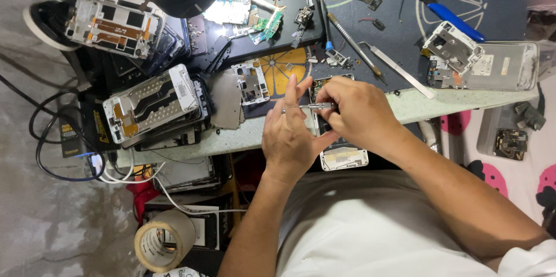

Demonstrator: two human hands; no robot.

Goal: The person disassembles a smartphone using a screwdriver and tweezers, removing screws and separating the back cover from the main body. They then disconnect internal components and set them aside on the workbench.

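My left hand (289,138) rests on the near edge of the workbench, fingers raised beside an opened phone (341,155) that lies lengthwise under both hands. My right hand (359,116) is closed around a thin metal tool, tweezers (307,106) by the look of it, whose tip points left across my left fingers. The phone's upper half is mostly hidden by my hands. Its white lower end sticks out over the bench edge toward my body.
Stacked phone frames (153,103) lie at the left, a loose metal frame (251,81) just above my left hand. Blue-handled pliers (457,4), a screwdriver (353,45) and a dismantled white phone (480,62) lie at right. Circuit boards (249,4) are at the back. A tape roll (162,242) sits below.
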